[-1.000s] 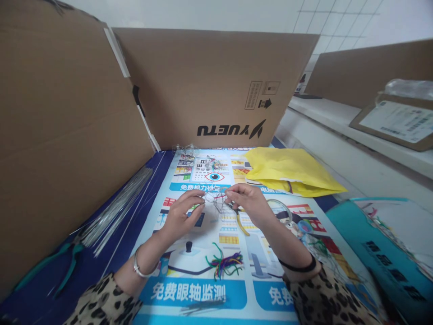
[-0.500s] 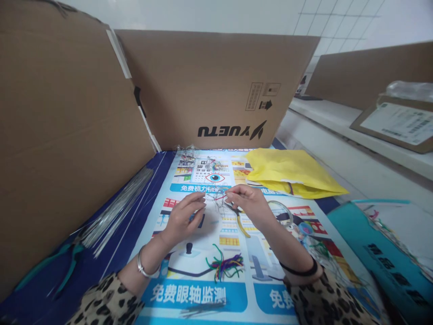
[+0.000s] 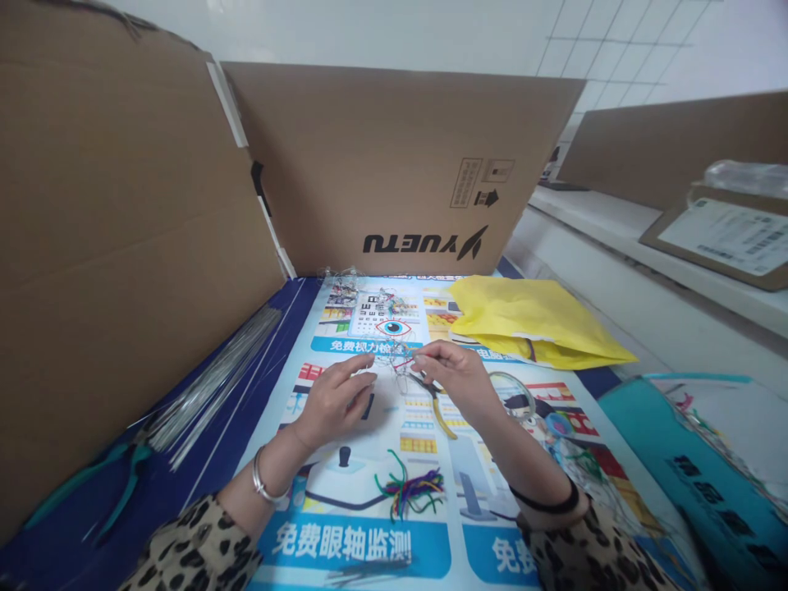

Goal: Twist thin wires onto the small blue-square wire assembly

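My right hand (image 3: 456, 373) is closed in a pinch on a thin red cord (image 3: 403, 364) above the printed mat. Facing it from the left, my left hand (image 3: 338, 396) has its thumb and fingers bent; whether a fine wire lies at its fingertips is too small to tell. Tangled thin wire (image 3: 399, 353) lies between and behind the hands. Yellow-handled pliers (image 3: 442, 410) rest on the mat just below my right hand. Nearer to me lies a bundle of coloured cords (image 3: 411, 486), green, purple and red.
Cardboard walls (image 3: 369, 164) stand at the back and left. Straight wires (image 3: 215, 377) and teal-handled pliers (image 3: 126, 484) lie at the left. A yellow bag (image 3: 535, 320), a clear round dish (image 3: 512, 396) and a teal packet (image 3: 707, 484) are at the right.
The whole view has shifted slightly. The red cord now slants more between my hands, which have otherwise barely moved.
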{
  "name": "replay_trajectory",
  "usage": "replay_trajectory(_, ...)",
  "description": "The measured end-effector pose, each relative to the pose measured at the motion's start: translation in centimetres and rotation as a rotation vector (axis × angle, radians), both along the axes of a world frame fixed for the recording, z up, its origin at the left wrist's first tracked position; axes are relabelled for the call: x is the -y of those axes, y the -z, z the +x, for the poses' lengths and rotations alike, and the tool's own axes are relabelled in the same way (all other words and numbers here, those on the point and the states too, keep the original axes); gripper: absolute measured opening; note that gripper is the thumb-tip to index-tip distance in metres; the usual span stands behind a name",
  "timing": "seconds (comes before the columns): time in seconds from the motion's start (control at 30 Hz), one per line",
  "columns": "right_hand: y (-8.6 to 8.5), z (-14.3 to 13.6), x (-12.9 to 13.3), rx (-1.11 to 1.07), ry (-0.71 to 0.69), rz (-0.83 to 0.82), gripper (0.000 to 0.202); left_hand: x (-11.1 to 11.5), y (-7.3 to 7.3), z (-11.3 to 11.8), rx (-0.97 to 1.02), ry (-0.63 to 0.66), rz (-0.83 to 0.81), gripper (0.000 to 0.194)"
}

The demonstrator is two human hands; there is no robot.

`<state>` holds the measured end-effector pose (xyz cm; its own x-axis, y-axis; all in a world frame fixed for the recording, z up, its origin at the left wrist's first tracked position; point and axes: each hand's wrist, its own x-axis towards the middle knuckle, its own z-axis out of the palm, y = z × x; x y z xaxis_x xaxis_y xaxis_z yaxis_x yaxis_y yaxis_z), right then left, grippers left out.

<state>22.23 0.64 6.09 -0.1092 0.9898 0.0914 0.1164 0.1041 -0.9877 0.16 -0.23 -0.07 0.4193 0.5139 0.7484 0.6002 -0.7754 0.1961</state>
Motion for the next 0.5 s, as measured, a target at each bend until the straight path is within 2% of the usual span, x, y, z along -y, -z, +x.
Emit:
replay_trajectory(0.2, 0.3, -0.1, -0.1, 0.01, 0.0, 0.007, 0.018, -0.4, 0.4, -0.2, -0.02, 0.012, -0.041, 0.028)
replay_trajectory(0.5, 2.2, -0.4, -0.5, -0.015, -0.008, -0.027, 0.021, -0.8, 1.0, -0.2, -0.067, -0.02, -0.177, 0.027)
